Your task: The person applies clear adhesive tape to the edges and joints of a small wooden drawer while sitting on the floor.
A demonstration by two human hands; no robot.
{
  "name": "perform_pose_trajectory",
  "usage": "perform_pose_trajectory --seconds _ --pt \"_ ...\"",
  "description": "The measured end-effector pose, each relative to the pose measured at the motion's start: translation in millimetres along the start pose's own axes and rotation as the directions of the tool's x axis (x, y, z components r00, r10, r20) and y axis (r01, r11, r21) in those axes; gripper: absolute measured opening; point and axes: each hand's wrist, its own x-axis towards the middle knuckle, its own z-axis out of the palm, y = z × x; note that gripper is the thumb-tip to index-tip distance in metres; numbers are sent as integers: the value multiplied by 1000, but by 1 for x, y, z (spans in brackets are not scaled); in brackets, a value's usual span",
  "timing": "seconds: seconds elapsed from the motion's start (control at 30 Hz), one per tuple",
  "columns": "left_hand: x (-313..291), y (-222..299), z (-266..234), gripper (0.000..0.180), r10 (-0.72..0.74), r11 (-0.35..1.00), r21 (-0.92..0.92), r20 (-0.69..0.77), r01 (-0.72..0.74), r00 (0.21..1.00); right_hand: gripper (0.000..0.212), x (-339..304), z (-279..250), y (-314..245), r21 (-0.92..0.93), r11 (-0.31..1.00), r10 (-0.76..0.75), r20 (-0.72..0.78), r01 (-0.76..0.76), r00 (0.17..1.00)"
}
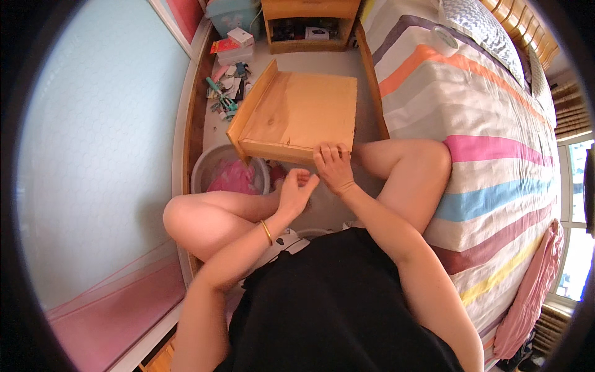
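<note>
A light wooden drawer (pixel 310 108) lies on the floor in front of me, between my legs and the bedside cabinet. Its taller front panel is on the left, and a broad flat board faces up. My right hand (pixel 334 167) grips the drawer's near right corner, with the fingers over the edge. Just left of it, my left hand (pixel 298 191) hovers with loosely curled fingers, thumb apart, and nothing visible in it. A gold bangle (pixel 266 232) circles that wrist. Below the drawer's left end stands a pale round basin (pixel 199 175) with pink cloth (pixel 234 178) in it.
Small loose items (pixel 229 93) and boxes (pixel 238 46) lie along the left wall by a sliding door (pixel 105 155). A bed with a striped cover (pixel 489 167) borders the right, with a tape roll (pixel 444 41) on it. A wooden bedside cabinet (pixel 310 9) stands ahead.
</note>
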Motion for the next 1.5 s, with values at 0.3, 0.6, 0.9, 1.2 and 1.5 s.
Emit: perform_pose_trajectory --seconds 0.3,0.6,0.9,1.2,1.5 --pt "45 6 15 93 -411 504 -819 51 274 910 31 6 -1 4 -54 998 -32 -42 30 999" --pt "71 1 8 66 -389 495 -827 64 266 919 40 13 -9 -3 -11 999 -48 65 49 997" --pt "65 11 11 50 -397 630 -732 -16 260 918 41 12 -12 -7 -40 999 -4 104 8 995" --pt "53 10 -21 65 -339 667 -700 20 255 941 61 31 -84 10 595 727 444 -25 -343 896" --pt "52 17 -50 85 -351 695 -649 71 310 934 95 36 -35 59 300 -733 275 952 -610 137"
